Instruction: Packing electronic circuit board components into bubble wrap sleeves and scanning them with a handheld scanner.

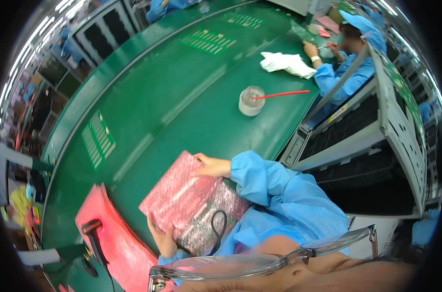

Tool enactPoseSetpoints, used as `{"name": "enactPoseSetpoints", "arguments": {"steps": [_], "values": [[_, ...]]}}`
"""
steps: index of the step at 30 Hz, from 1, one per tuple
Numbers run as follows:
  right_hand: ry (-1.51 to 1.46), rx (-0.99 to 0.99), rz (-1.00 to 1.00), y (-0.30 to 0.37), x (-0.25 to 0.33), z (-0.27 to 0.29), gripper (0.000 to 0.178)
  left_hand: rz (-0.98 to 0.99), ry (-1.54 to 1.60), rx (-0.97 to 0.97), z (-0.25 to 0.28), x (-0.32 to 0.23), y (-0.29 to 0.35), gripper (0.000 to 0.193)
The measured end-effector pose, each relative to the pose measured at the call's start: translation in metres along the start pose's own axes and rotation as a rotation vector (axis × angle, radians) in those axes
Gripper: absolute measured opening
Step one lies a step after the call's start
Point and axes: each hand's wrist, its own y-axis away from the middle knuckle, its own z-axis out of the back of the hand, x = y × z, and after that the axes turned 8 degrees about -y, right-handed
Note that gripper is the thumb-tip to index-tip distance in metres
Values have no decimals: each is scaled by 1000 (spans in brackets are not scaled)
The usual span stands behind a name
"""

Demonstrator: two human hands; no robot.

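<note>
A pink bubble-wrap bag (182, 194) is tilted in front of me, with something greenish showing through its lower part. My right hand (212, 167) grips its upper right edge, the thumb lying across the front face. At the lower left edge, my left hand (163, 241) holds the bag between thumb and fingers. A dark looped cord (220, 231) hangs over the bag's lower right side; where it leads is hidden. Left of the bag lies a stack of flat pink bags (116, 236), with a black and orange handheld scanner (95, 241) on it.
Green circuit-board panels (99, 138) lie on the green conveyor table (182, 107). Farther off stand a pot with a red-handled brush (251, 101) and a crumpled white cloth (287, 63). A rack (357, 131) borders the right side, near a blue-clad co-worker (345, 78).
</note>
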Motion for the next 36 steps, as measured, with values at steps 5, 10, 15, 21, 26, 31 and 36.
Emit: {"name": "enactPoseSetpoints", "arguments": {"steps": [5, 10, 15, 21, 26, 31, 36], "values": [[237, 208, 426, 7, 35, 1, 49, 2, 159, -69, -20, -33, -38, 73], [13, -140, 287, -46, 40, 1, 56, -109, 78, -81, -7, -25, -104, 60], [672, -280, 325, -51, 32, -10, 59, -351, -984, -382, -6, -7, -85, 39], [1020, -233, 786, -58, 66, -43, 57, -525, -1239, -328, -27, -45, -103, 46], [1387, -29, 706, -62, 22, -49, 50, -376, -1437, -192, -23, -6, -92, 60], [1327, 110, 676, -43, 30, -31, 53, -143, -1437, -58, -19, -25, -6, 67], [1227, 389, 543, -49, 82, -84, 38, -33, -1178, 362, 45, -123, 101, 48]]}}
